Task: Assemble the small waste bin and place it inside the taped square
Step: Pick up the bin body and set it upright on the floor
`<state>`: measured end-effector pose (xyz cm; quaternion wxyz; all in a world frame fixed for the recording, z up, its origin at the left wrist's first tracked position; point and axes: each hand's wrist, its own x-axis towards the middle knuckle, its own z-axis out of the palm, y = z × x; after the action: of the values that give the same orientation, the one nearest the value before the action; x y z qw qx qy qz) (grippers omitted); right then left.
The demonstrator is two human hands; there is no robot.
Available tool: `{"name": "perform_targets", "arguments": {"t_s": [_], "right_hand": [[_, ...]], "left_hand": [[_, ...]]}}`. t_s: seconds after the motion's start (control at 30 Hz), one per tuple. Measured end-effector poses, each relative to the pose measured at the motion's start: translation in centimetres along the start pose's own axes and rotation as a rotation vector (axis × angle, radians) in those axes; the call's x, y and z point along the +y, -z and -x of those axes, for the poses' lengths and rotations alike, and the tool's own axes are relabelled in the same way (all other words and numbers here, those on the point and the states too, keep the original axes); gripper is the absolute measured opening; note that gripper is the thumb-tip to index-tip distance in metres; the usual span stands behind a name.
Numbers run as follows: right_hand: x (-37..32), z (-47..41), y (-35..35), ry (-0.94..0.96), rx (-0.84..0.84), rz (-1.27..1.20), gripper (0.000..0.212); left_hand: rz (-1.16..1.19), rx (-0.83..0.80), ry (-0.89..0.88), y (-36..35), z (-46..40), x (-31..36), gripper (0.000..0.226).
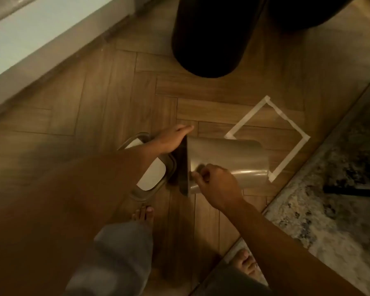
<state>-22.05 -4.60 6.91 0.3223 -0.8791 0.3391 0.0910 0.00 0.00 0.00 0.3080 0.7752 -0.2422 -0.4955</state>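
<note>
The small metal waste bin (229,161) lies tilted on its side over the wooden floor, its dark rim end toward the left and its far end overlapping the near corner of the taped square (284,122). My left hand (171,137) presses on the upper side of the bin's dark rim. Fingers of my right hand (216,182) grip the lower edge of that rim. Behind my left forearm, the bin's lid (152,176), metal-framed with a white panel, lies flat on the floor.
A large black cylindrical bin (209,37) stands at the back. A patterned rug (338,189) covers the floor at right. A white wall base (36,39) runs along the upper left. My bare feet (142,214) stand near the lid.
</note>
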Motion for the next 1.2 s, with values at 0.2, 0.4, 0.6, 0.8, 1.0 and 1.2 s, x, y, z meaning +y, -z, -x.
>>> {"name": "perform_targets", "arguments": {"t_s": [0.2, 0.4, 0.6, 0.8, 1.0, 1.2], "right_hand": [[-0.3, 0.0, -1.0, 0.011, -0.015, 0.08, 0.033], [-1.4, 0.0, -1.9, 0.05, -0.102, 0.182, 0.032], [-1.7, 0.5, -1.2, -0.024, -0.107, 0.168, 0.024], [-1.0, 1.5, 3.2, -0.045, 0.003, 0.109, 0.039], [0.7, 3.0, 7.9, -0.039, 0.223, 0.029, 0.037], [2.9, 5.2, 11.1, -0.116, 0.406, -0.005, 0.026]], "left_hand": [[-0.005, -0.076, 0.044, -0.9, 0.2, 0.1, 0.077], [-0.012, -0.102, 0.023, -1.0, -0.2, -0.1, 0.064], [-0.114, -0.132, 0.001, -1.6, -0.1, 0.4, 0.054], [-0.092, -0.152, 0.002, -1.9, 1.2, 3.5, 0.074], [-0.074, -0.049, -0.108, -2.6, 2.9, 7.9, 0.075], [-0.061, -0.016, -0.259, -3.5, 5.0, 11.9, 0.046]]}}
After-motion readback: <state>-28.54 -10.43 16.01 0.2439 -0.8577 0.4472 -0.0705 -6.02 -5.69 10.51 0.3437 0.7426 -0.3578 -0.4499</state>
